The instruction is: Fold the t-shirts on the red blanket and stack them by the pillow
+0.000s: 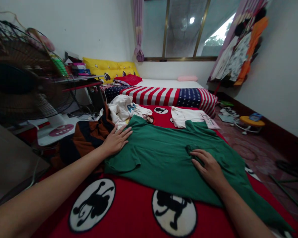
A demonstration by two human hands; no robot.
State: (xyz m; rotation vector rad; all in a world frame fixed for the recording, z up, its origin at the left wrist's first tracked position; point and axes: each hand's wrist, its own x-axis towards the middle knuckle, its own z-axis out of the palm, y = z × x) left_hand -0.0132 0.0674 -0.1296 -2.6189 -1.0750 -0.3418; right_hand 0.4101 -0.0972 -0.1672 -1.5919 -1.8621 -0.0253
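Note:
A green short-sleeved shirt (161, 152) lies spread across the bed in front of me. My left hand (116, 140) rests on its left edge, fingers stretched out and apart, beside a rumpled brown and dark striped garment (85, 135). My right hand (208, 167) is on the right part of the shirt, its fingers curved around a small bunched fold. The fingertips partly hide that fold. Just past my left hand is a crumpled white garment (121, 110) with blue lettering. Behind the shirt's far edge lies a white garment (186, 115).
A red bedcover (131, 205) with monkey patches is underneath. A fan (22, 76) and a small desk (81, 79) stand at left. Another bed with a striped, starred cover (159, 96) is under the window. Clothes (238, 56) hang at right, above a yellow stool (252, 120).

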